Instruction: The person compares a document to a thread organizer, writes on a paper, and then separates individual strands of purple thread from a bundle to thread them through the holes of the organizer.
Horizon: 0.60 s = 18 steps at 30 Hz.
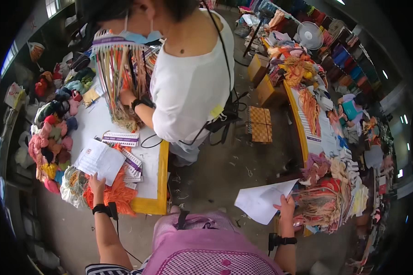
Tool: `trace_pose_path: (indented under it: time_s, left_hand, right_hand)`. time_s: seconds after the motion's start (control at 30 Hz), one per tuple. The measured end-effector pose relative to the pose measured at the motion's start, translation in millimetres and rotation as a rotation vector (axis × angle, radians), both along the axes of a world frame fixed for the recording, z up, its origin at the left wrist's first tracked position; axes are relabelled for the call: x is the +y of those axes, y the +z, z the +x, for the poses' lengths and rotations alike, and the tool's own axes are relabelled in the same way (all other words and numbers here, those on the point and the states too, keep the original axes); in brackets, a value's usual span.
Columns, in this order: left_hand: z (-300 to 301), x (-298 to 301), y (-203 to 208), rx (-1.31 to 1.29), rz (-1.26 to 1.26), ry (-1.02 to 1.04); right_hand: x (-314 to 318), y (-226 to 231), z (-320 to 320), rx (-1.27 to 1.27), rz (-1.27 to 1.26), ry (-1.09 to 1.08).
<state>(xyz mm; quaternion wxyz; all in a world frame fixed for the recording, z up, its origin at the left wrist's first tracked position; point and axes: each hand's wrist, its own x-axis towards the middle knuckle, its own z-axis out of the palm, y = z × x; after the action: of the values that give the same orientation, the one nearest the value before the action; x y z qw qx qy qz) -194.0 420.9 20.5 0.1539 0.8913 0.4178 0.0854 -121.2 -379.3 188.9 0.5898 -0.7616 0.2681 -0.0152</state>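
My left hand point(97, 186) grips the lower edge of a white printed sheet point(99, 160), which lies over orange yarn point(117, 195) on the left table; where the thumb goes is hard to see. Out to the right, my right hand point(286, 206) pinches another white sheet point(260, 200) by its right side, holding it up over the floor. Beside that hand, a thick bundle of tan and red yarn point(328, 204) hangs at the table's end. Purple-and-white thread cards point(120, 139) lie just beyond the left sheet.
A person in a white top point(192, 78) stands ahead at the left table point(163, 183), with a hand at hanging multicoloured threads point(117, 73). Yarn balls point(50, 142) line that table's far left. A woven box point(259, 124), cartons point(266, 89) and a fan point(310, 35) stand farther right.
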Motion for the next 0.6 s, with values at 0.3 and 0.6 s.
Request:
trace_pose_path:
  time_s: [0.3, 0.6]
  left_hand:
    - [38.7, -217.2, 163.3, 0.250, -0.856, -0.361]
    - [188.3, -549.5, 203.9, 0.158, -1.078, -1.086]
  right_hand:
    - [-53.1, 29.8, 22.2, -0.146, 0.388, -0.028]
    - [-147.8, 48.5, 70.9, -0.160, 0.430, -0.011]
